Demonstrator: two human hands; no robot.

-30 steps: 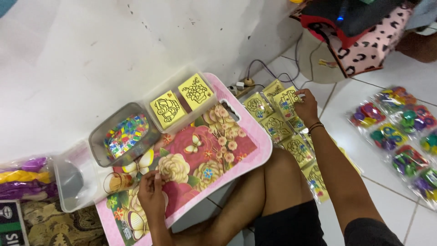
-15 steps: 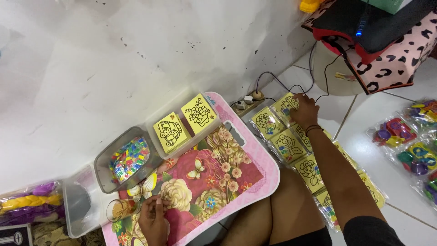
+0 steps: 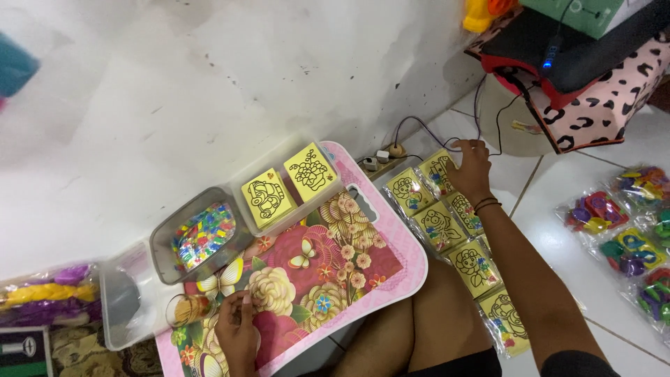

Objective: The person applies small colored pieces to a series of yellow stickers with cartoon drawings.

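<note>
Tight quarters here: the pink floral tray [image 3: 363, 258] sits close to the white wall [image 3: 209, 84], its right edge over the person's knee, and open tile floor [image 3: 572, 279] lies only to the right. The right hand [image 3: 471, 167] stretches out, arm nearly straight, palm down on the top packet of a row of yellow picture cards in clear sleeves [image 3: 457, 237] that runs along the floor beside the tray; its fingers lie flat on the packet, and I cannot tell if they grip it. The left hand [image 3: 237, 328] rests on the tray's near end, fingers loosely curled, just beside a small clear cup [image 3: 187, 309]. A clear box with two yellow cards [image 3: 286, 185] and a tub of coloured pieces [image 3: 202, 234] line the wall side. Bright bagged toys [image 3: 628, 237] lie well apart, right.
</note>
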